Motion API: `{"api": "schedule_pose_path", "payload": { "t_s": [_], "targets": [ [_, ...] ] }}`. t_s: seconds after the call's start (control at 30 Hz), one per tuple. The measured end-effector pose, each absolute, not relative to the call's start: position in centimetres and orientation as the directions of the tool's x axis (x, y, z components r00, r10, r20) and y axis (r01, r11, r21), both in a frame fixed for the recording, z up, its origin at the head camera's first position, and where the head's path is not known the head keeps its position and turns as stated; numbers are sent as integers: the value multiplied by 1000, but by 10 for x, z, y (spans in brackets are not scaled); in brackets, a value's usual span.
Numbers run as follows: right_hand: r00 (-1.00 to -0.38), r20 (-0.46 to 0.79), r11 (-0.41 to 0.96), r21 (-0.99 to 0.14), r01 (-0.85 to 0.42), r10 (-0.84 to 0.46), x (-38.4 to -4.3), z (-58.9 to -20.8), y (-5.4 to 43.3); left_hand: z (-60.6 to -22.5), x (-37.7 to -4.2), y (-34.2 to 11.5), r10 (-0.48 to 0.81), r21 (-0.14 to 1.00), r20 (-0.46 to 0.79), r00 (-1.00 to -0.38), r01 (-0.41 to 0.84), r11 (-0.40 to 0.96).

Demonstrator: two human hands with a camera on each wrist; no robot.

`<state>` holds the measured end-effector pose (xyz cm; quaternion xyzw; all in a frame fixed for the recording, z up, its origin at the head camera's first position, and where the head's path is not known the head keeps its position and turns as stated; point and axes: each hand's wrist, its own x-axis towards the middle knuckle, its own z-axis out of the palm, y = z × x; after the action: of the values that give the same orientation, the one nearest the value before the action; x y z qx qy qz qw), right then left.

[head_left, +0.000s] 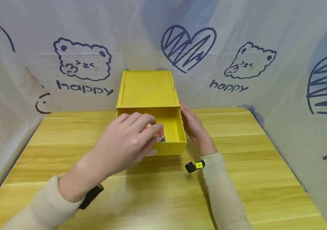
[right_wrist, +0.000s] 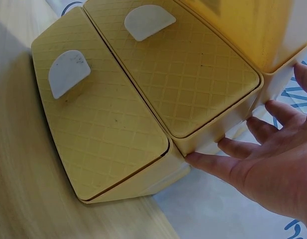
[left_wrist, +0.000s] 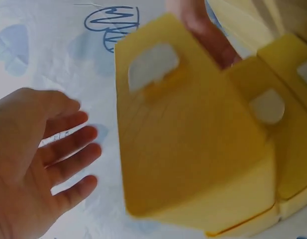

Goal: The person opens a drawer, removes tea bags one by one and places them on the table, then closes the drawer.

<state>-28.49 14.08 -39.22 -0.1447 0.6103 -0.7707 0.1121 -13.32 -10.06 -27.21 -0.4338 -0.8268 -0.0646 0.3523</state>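
Note:
A yellow drawer box (head_left: 149, 89) stands at the back of the table with its top drawer (head_left: 171, 149) pulled out. Over that drawer is my left hand (head_left: 126, 140), fingers bent loosely downward. A small red, white and dark printed item (head_left: 161, 135) shows below those fingers, partly hidden; its kind is unclear. In the left wrist view the left hand (left_wrist: 49, 154) has its fingers apart, with nothing seen between them. My right hand (head_left: 193, 126) rests against the box's right side. The right wrist view shows the right hand's fingertips (right_wrist: 198, 158) touching the side wall.
Two lower drawers (right_wrist: 108, 134) are closed, each with a white half-round handle (right_wrist: 68, 73). Under the box is a wood-grain table (head_left: 163, 198). A pale cloth (head_left: 140, 38) with drawn bears and hearts hangs behind and at both sides.

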Motion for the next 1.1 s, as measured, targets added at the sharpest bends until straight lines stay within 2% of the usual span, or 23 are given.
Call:
{"api": "schedule_pose_path", "payload": {
  "t_s": [0.17,0.43,0.8,1.1],
  "targets": [
    [-929,72,-224,-975,12,-362,-285,-392,141,-256,-147,-102,782,-223,493,-381,814,537],
    [-926,77,-232,-973,12,-369,-286,-390,139,-244,-174,-101,860,-136,260,-440,865,483],
    [-927,99,-243,-970,-8,-363,-286,-392,138,-244,-197,-96,849,-113,-33,-527,846,521],
    [-935,82,-245,-970,5,-345,-285,-392,140,-247,-198,-87,814,-13,-153,-560,825,565]
  ]
}}
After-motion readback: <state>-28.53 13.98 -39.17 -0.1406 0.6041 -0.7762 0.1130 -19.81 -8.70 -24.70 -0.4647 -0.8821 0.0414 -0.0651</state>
